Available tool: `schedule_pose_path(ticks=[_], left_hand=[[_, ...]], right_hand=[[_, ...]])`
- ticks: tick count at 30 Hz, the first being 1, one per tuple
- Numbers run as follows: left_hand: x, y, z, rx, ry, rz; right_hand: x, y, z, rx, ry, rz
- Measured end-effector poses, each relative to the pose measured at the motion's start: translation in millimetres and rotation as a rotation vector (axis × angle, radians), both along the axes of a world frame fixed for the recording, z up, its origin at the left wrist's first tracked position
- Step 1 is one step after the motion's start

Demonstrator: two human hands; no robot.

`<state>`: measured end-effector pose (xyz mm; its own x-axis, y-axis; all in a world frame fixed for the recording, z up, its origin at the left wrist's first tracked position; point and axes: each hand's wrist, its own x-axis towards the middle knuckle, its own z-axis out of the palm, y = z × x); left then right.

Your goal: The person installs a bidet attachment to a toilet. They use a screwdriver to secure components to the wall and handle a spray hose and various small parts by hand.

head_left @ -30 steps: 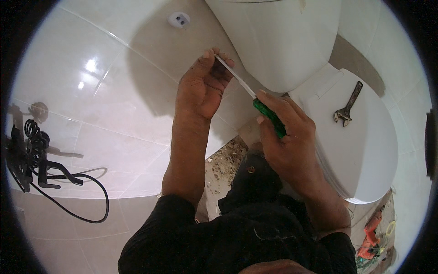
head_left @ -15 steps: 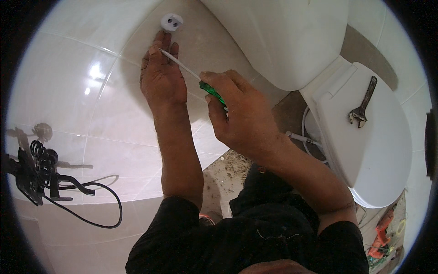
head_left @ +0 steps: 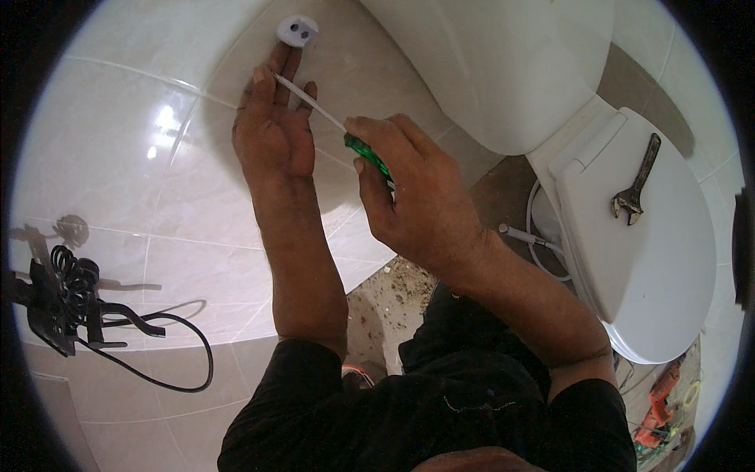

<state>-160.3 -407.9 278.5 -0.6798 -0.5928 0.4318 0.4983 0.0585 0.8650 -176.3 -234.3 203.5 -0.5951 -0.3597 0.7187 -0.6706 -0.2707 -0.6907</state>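
My right hand (head_left: 425,193) is closed around the green handle of a screwdriver (head_left: 366,156). Its thin pale shaft slants up and left to my left hand (head_left: 275,138). There the tip meets the thumb and fingers of my left hand, which are drawn together; anything small pinched at the tip is too tiny to make out. The left palm faces me, with two fingers stretched up to the lower edge of a white wall fitting (head_left: 298,31). Two dark round holes show in that fitting, which sits on the beige tiled wall (head_left: 346,71).
To the right, a white toilet (head_left: 668,259) has an adjustable wrench (head_left: 638,181) lying on its closed lid. Beside it hangs a white hose with a sprayer (head_left: 528,236). A black bracket with a coiled cable (head_left: 63,299) is at the left. An orange power tool (head_left: 659,405) lies lower right.
My left hand has shifted slightly left and turned, its thumb now nearer the screwdriver tip. The right hand keeps its grip almost in place. The whole view has shifted a little.
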Motion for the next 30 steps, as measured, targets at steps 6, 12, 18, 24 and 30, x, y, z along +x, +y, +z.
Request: schedule_pose_path(ticks=[6,12,18,24,30], left_hand=[[1.6,-2.9,0.7,0.032,-0.001,0.001],[11.1,4.4,10.7,0.021,-0.018,0.173],[25.1,-11.3,5.2,-0.006,0.04,0.303],[34.4,-15.5,-4.1,-0.004,0.043,0.242],[32.9,-16.6,-5.5,-0.006,0.054,0.209]], right_hand=[[0.8,-0.7,1.0,0.016,-0.014,-0.003],[-3.4,5.1,-3.7,0.041,-0.039,0.034],[-7.0,-16.2,-4.1,-0.108,-0.096,0.036],[-9.6,-33.5,1.6,-0.108,-0.12,0.062],[-13.8,-42.5,-1.4,-0.121,-0.075,0.086]])
